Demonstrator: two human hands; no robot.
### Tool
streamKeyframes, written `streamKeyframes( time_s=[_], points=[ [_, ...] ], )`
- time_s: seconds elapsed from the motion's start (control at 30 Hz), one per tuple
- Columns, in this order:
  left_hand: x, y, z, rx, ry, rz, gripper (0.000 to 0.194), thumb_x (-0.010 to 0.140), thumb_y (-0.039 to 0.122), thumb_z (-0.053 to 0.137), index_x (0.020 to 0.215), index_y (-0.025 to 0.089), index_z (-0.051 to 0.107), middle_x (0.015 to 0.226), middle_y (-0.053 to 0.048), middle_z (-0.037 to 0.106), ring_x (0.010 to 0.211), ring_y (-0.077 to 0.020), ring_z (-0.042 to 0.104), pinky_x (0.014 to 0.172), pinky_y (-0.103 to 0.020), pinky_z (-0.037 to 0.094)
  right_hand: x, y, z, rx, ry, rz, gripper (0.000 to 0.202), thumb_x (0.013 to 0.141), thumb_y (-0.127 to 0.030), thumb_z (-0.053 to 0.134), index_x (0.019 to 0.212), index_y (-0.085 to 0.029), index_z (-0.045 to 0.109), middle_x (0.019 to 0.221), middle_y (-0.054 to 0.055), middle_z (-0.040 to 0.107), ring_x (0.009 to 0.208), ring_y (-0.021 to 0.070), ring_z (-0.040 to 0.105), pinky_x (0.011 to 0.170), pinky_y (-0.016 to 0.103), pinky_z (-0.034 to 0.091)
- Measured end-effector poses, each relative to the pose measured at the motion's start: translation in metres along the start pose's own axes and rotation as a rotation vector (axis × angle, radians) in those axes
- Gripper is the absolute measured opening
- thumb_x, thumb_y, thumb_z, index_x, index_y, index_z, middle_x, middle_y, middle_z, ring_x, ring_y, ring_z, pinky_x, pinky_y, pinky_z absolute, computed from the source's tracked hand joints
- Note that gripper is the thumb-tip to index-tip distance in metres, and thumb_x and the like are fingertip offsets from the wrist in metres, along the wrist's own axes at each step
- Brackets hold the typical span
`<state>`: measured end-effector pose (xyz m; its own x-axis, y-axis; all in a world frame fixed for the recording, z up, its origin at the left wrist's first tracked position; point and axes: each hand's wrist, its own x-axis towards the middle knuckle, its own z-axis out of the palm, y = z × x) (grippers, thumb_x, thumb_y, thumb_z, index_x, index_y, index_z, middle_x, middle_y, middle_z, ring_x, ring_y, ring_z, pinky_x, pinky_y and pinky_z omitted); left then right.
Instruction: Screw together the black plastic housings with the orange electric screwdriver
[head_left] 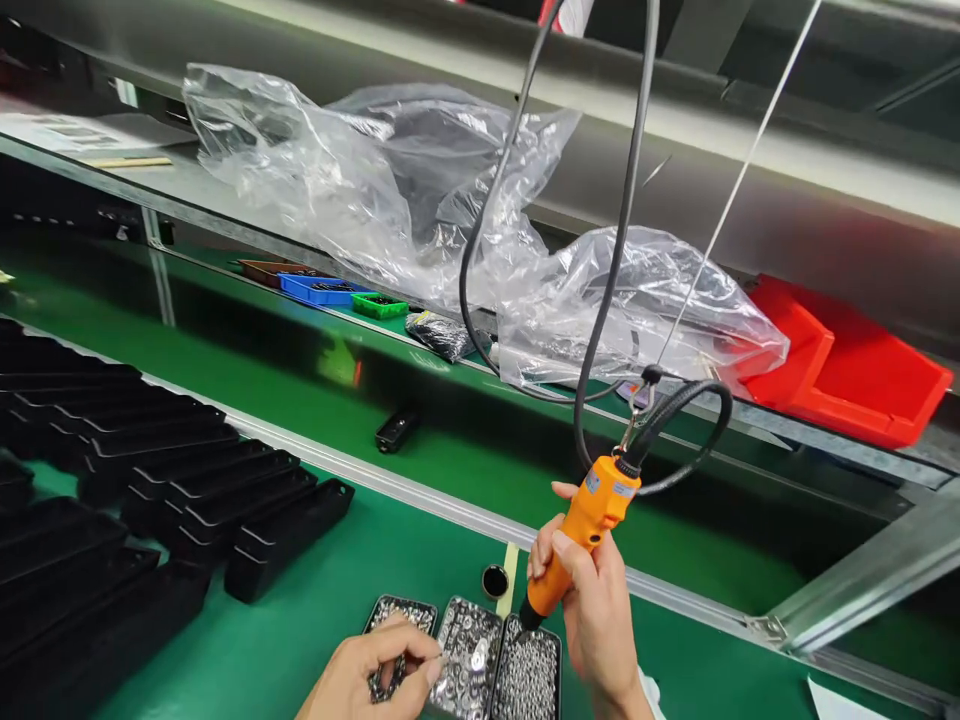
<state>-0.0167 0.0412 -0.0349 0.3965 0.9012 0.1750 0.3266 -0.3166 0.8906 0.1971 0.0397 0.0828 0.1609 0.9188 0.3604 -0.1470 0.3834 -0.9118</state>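
Observation:
An orange electric screwdriver (574,540) hangs from a cord, and my right hand (589,590) is wrapped round its body. The tool's black tip points down at the right-hand tray of small metal parts (529,672). My left hand (382,672) is closed in a pinch over the left-hand tray (405,610); what its fingertips hold is too small to name. Between the hands lies a middle tray of shiny metal pieces (469,655). A small round black container (495,581) stands just behind the trays.
Rows of black plastic housings (289,530) cover the left of the green bench. A small black object (396,431) lies farther back. On the shelf are clear plastic bags (420,190) and a red bin (862,370); blue (319,290) and green trays (379,305) sit beneath.

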Motion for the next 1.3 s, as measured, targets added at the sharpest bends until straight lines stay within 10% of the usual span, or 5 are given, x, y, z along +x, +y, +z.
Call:
streamKeyframes(
  time_s=[0.23, 1.3],
  points=[
    [-0.010, 0.027, 0.002, -0.264, -0.046, 0.034, 0.023, 0.099, 0.040, 0.062, 0.089, 0.024, 0.075, 0.089, -0.002, 0.064, 0.087, -0.0185, 0.057, 0.082, -0.029, 0.042, -0.022, -0.033, 0.031, 0.307, 0.075, -0.094, 0.012, 0.104, -0.034, 0.058, 0.100, -0.023, 0.053, 0.051, -0.011, 0.034, 0.038, 0.0066, 0.025, 0.036, 0.014, 0.037],
    [-0.016, 0.029, 0.011, -0.218, 0.038, 0.360, 0.013, 0.102, 0.014, 0.063, 0.096, 0.023, 0.069, 0.088, 0.003, 0.069, 0.089, -0.0137, 0.059, 0.084, -0.028, 0.046, -0.044, -0.022, 0.047, 0.289, -0.074, -0.139, 0.011, 0.108, -0.030, 0.049, 0.108, -0.027, 0.059, 0.054, -0.010, 0.038, 0.041, 0.0065, 0.031, 0.044, 0.015, 0.043]
  ],
)
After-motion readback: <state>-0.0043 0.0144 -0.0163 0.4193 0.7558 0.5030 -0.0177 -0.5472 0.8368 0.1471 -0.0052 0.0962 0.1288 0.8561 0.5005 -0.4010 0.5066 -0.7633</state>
